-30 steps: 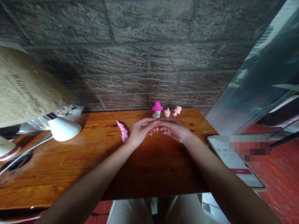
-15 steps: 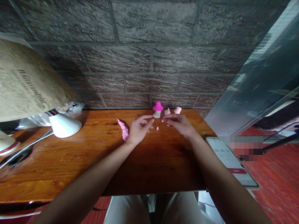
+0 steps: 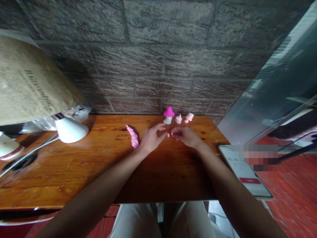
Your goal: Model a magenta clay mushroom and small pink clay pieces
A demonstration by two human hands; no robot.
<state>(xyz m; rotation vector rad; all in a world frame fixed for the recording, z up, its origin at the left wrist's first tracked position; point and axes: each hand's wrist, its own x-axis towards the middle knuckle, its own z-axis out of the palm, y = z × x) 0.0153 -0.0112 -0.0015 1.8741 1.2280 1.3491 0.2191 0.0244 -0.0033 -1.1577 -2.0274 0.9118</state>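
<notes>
My left hand (image 3: 153, 137) hovers low over the table, thumb and fingers parted and nothing between them. Close to its thumb tip lies a tiny pink clay piece (image 3: 168, 135). My right hand (image 3: 187, 136) is closed in a pinch, with a small bit of pink clay (image 3: 172, 133) at the fingertips. Just behind the hands stands a mushroom figure with a magenta cap (image 3: 169, 112) and a whitish stem (image 3: 167, 120). Two small pale pink clay shapes (image 3: 178, 119) (image 3: 189, 117) sit to its right. A crumpled pink clay strip (image 3: 133, 137) lies left of my left hand.
A lamp with a white base (image 3: 71, 129) and a paper shade (image 3: 32, 82) stands at the left, near black-handled scissors (image 3: 21, 162) and a paper cup (image 3: 8, 147). A phone (image 3: 247, 175) lies at the right edge. The brick wall (image 3: 146, 62) borders the table's back.
Both hands have come slightly nearer the viewer and closer to the tiny pink piece. My right hand has moved away from the pale pink shapes. The view has shifted slightly.
</notes>
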